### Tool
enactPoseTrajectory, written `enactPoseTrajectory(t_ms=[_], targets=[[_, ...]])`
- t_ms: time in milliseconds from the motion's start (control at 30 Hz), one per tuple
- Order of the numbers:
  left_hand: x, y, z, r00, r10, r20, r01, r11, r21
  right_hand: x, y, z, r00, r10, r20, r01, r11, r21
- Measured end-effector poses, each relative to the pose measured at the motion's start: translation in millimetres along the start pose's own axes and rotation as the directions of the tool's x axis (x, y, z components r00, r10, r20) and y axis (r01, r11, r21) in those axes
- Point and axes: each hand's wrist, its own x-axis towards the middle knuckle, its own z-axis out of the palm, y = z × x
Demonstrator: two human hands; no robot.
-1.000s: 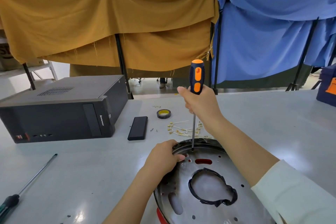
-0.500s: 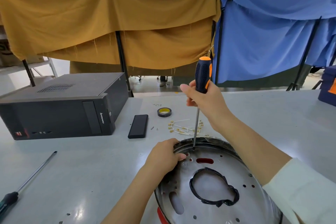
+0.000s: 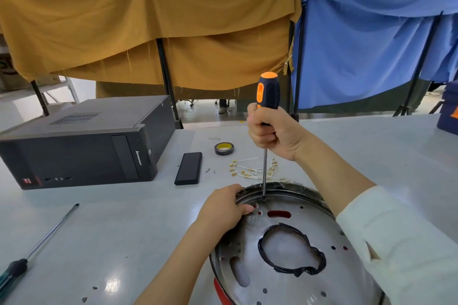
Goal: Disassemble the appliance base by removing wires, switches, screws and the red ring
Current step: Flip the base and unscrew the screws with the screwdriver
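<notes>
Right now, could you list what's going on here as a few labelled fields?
right hand: grips screwdriver upright, tip at the base's far rim
left hand: holds base rim
red ring: showing under the near edge
wires: loose on table behind base
spare screwdriver: lying at left
also: computer, tape roll

Computer case (image 3: 81,146) left on table (image 3: 371,151); tape roll (image 3: 224,148) behind appliance base (image 3: 297,280).

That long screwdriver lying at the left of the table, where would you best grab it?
Probably by the dark handle of the spare screwdriver, coming from above: it lies flat on the table, and the shaft is thin and smooth.
</notes>
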Motion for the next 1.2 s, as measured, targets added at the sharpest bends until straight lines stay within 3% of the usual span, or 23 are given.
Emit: enactPoseTrajectory(t_ms=[133,233,300,367,433,567,633,700,767,867,933,1033,1100,1200], targets=[[-0.8,0.7,-1.0,1.000,0.009,-0.009,-0.009,1.000,0.012,-7.1,4.0,-1.1,0.998,-0.044,-0.048,0.044,0.999,-0.005],[-1.7,0.7,-0.4,1.000,0.005,-0.012,-0.005,1.000,0.006,-12.1,8.3,8.3,0.973,-0.114,-0.203,0.076,0.980,-0.186],[-1.3,0.1,0.4,1.000,0.000,-0.011,0.000,1.000,0.004,-14.1,5.4,14.1,0.898,-0.196,-0.395,0.085,0.956,-0.281],[-0.5,-0.1,0.8,1.000,-0.003,-0.011,0.003,1.000,0.003,-13.2,1.9,16.3,0.776,-0.273,-0.568,0.123,0.949,-0.289],[0.4,-0.8,1.4,1.000,-0.004,-0.014,0.004,1.000,0.003,-10.5,0.5,19.3,0.707,-0.294,-0.643,0.128,0.948,-0.292],[0.7,-2.2,2.2,1.000,-0.002,-0.017,0.003,1.000,0.015,-6.7,6.4,28.5,0.701,-0.344,-0.624,0.160,0.929,-0.333],[1.0,-2.6,1.6,1.000,-0.004,-0.016,0.004,1.000,0.011,-5.1,5.3,25.1,0.803,-0.271,-0.531,0.188,0.960,-0.206],[1.2,-2.8,2.0,1.000,-0.003,-0.013,0.003,1.000,0.004,-4.0,-0.2,20.0,0.951,-0.139,-0.276,0.136,0.990,-0.029],[1.2,-2.6,1.6,1.000,0.001,-0.012,-0.001,1.000,0.005,-2.8,-3.4,15.4,0.984,-0.084,-0.157,0.089,0.996,0.025],[1.4,-1.7,1.1,1.000,-0.001,-0.011,0.001,1.000,0.008,-4.6,-0.2,16.7,0.965,-0.129,-0.227,0.130,0.991,-0.009],[0.7,-1.4,1.1,1.000,-0.006,-0.011,0.006,1.000,0.012,-6.9,4.6,25.5,0.925,-0.212,-0.315,0.176,0.975,-0.139],[-0.4,-2.0,1.6,1.000,-0.014,-0.015,0.015,1.000,0.010,-9.3,11.2,38.2,0.748,-0.404,-0.526,0.162,0.880,-0.446],[-0.6,-1.7,2.3,1.000,-0.013,-0.015,0.013,1.000,0.018,-9.2,10.7,41.7,0.661,-0.436,-0.611,0.146,0.873,-0.465],[0.1,-1.1,1.8,1.000,-0.010,-0.016,0.011,1.000,0.019,-7.5,7.0,38.8,0.712,-0.309,-0.631,0.123,0.939,-0.320]])
